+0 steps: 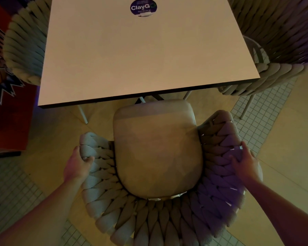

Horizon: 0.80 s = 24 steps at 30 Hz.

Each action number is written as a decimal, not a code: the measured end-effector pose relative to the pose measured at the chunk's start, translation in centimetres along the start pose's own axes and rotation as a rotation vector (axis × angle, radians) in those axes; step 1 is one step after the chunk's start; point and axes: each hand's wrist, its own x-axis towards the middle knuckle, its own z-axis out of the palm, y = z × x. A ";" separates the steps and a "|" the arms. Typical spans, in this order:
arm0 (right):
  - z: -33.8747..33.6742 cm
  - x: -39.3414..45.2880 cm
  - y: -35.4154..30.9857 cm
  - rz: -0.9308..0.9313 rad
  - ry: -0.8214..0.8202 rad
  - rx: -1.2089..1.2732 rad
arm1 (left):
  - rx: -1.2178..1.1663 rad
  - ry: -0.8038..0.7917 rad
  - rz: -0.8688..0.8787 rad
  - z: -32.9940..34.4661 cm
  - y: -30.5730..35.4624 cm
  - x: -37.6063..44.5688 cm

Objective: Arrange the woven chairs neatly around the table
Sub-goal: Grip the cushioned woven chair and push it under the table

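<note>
Item: near chair (158,201), woven rope back and arms, pale seat cushion (156,148). Position: in front of the person, facing the table (140,59), seat front just short of the table's near edge, not yet tucked under. The chair sits slightly right of the table's middle line and looks turned a little off square.

Item: left hand (76,164). Closed around the top of the chair's left arm, thumb hooked over the weave, fingers wrapped outside.

Item: right hand (245,162). Laid over the top of the chair's right arm, fingers spread and curled onto the rope; a grasp, looser than the left.

Item: left chair (23,50). Woven, drawn in close to the table's left side, its arm passing under the top.

Item: right chair (277,50). Woven, set close at the table's right side near the corner, its back curving away from the edge.

Item: round sticker (143,7), dark, on the tabletop towards the far side. Tabletop otherwise bare.

Item: floor (274,112), part plain tile, part small square tile.

Step in hand, as judged: squaring and pushing in the near chair, both hands on its arms.

Next move calls for: an even forward push with a slight leftward correction, so the cushion slides under the edge centred, keeping the front legs clear of the table's legs (83,112).
</note>
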 end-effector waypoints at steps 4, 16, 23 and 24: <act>-1.0 -1.5 -0.7 0.061 -0.024 0.036 | 0.124 0.120 0.077 0.5 1.9 -3.1; -8.2 -3.6 7.5 -0.031 -0.163 0.057 | 0.167 -0.293 0.471 10.6 18.4 -18.6; -15.9 -4.0 20.4 -0.177 -0.264 0.061 | 0.154 -0.425 0.652 19.2 29.1 -32.0; -17.4 -3.4 22.1 -0.163 -0.243 0.061 | 0.161 -0.427 0.694 20.3 30.7 -33.6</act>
